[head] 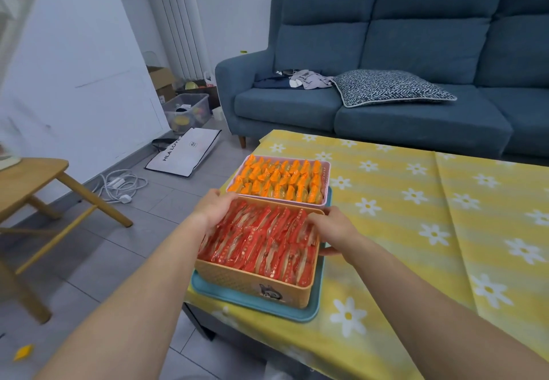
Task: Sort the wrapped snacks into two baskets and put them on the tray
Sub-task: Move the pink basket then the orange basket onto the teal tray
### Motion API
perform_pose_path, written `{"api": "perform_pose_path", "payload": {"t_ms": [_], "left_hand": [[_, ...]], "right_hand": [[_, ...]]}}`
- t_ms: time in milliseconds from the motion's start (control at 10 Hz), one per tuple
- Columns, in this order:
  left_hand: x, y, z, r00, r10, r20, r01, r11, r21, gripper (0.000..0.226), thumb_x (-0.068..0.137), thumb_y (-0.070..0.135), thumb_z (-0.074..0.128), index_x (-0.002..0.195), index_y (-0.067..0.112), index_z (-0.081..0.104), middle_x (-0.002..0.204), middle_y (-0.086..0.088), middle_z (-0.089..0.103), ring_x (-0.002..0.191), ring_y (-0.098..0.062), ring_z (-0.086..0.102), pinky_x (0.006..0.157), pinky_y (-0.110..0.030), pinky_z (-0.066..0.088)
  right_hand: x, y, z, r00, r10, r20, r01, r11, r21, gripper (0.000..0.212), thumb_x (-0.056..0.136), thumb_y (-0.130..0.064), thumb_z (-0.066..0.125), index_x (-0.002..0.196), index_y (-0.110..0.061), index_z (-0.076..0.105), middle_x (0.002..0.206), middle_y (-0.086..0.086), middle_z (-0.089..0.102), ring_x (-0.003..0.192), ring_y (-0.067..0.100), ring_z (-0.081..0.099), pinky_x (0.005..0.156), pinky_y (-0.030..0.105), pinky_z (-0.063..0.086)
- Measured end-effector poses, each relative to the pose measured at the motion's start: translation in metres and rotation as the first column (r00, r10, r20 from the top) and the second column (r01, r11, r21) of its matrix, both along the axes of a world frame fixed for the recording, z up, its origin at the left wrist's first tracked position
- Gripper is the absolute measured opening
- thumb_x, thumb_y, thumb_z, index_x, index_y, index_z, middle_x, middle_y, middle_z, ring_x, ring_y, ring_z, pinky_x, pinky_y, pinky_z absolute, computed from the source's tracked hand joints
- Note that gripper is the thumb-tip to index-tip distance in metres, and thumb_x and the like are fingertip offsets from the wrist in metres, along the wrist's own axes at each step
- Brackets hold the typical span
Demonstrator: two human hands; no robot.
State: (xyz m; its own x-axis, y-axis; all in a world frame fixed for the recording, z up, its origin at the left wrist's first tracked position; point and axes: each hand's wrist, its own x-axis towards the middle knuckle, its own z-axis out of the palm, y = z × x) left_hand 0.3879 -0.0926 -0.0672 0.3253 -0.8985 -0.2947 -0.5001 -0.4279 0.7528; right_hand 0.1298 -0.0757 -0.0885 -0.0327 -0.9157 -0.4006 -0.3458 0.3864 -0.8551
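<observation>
A blue sofa [386, 76] with a patterned cushion [389, 87] fills one o'clock, white walls [74, 62] at ten, grey tiled floor [124, 231] and wooden table [26, 183] at nine.

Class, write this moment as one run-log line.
left hand: on orange basket | right hand: on orange basket | pink basket: filled, behind | both on tray | snacks: sorted

Plastic, foil and cloth

Red snack wrappers [261, 240] look glossy and crinkled — orange wrappers [282, 179] likewise; the tan basket [252, 283] is matt perforated plastic, the pink basket [325, 185] smooth plastic, the teal tray [252, 305] smooth with a slight sheen, the tablecloth [430, 231] soft printed cloth.
</observation>
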Motion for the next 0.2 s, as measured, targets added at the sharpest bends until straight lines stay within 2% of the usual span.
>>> {"api": "perform_pose_path", "payload": {"t_ms": [100, 200], "left_hand": [[0.0, 0.015, 0.006, 0.98, 0.064, 0.187, -0.044, 0.993, -0.11, 0.071, 0.091, 0.056, 0.055, 0.148, 0.017, 0.039, 0.142, -0.012, 0.055, 0.126, -0.034, 0.054, 0.095, -0.04, 0.042], [-0.007, 0.033, 0.023, 0.963, 0.02, 0.27, 0.016, 0.991, -0.131, 0.072, 0.091, 0.056, 0.053, 0.149, 0.017, 0.039, 0.145, -0.012, 0.053, 0.125, -0.034, 0.055, 0.1, -0.043, 0.042]], "right_hand": [[-0.012, 0.007, 0.01, 0.992, 0.071, -0.108, -0.073, 0.997, -0.011, 0.033, 0.094, -0.039, 0.054, 0.114, -0.012, 0.053, 0.113, 0.009, 0.06, 0.093, 0.024, 0.06, 0.072, 0.04, 0.059], [-0.03, 0.014, 0.03, 0.943, 0.083, -0.322, -0.118, 0.989, -0.091, 0.055, 0.098, -0.044, 0.052, 0.136, -0.005, 0.046, 0.132, 0.016, 0.052, 0.1, 0.029, 0.058, 0.081, 0.043, 0.054]]}}
